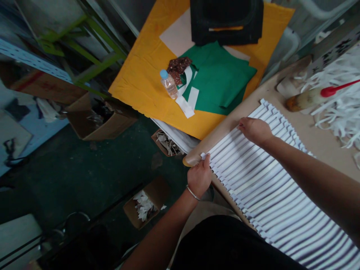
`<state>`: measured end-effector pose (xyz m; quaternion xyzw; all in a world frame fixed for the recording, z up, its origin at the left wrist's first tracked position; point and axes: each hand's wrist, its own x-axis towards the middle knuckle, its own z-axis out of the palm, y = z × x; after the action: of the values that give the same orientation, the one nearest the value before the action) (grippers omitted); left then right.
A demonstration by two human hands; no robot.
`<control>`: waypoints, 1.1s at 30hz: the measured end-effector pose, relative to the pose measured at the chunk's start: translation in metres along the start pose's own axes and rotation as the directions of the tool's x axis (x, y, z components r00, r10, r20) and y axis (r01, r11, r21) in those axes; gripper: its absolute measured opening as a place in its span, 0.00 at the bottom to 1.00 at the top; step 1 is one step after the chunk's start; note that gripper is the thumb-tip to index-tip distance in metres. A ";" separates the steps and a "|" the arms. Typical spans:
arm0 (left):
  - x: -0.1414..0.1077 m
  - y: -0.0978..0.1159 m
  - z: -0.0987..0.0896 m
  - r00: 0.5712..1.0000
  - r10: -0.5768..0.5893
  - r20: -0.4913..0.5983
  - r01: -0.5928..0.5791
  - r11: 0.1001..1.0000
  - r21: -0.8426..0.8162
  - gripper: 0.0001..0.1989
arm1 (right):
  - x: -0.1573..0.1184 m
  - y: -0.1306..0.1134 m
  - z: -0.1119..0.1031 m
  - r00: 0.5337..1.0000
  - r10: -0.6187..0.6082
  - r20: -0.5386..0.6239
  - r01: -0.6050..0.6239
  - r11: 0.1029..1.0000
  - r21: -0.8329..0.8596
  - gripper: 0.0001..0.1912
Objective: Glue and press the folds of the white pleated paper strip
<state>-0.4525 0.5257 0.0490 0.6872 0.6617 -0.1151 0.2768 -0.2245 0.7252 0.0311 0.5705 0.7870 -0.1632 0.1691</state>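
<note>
Many white strips (253,176) lie in overlapping rows across the brown-covered table (292,90), their ends stepping along both sides. My left hand (200,176) pinches the near end of the outermost white strip at the table's corner; a thin bracelet circles that wrist. Farther along the same outer row, my right hand (255,131) is closed, its fingertips pressed together on the strip's edge. The fingers partly hide what they grip.
Beyond the table, a yellow sheet (140,82) carries green sheets (222,78), a small blue-capped bottle (170,85) and a black object (226,22). Loose white strips (343,86) and a red-handled tool (337,88) lie at right. Boxes with scraps (132,213) stand on the floor.
</note>
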 end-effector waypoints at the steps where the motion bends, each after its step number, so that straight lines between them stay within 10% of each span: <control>1: 0.000 0.000 0.000 1.000 0.001 0.000 -0.001 1.000 -0.003 0.28 | 0.002 0.009 -0.003 1.000 -0.002 -0.017 0.002 1.000 -0.007 0.15; 10: -0.001 -0.003 0.004 0.999 0.005 -0.050 -0.005 1.000 0.004 0.27 | 0.024 0.085 -0.024 0.988 0.084 -0.127 -0.075 0.994 0.079 0.15; 33: -0.001 -0.004 0.002 0.999 -0.007 -0.051 0.006 1.000 -0.012 0.26 | 0.047 0.091 0.009 0.941 0.228 -0.252 -0.177 0.962 0.208 0.16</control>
<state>-0.4556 0.5236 0.0469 0.6861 0.6715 -0.0946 0.2633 -0.1504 0.7875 -0.0040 0.6787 0.7214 -0.1357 0.0218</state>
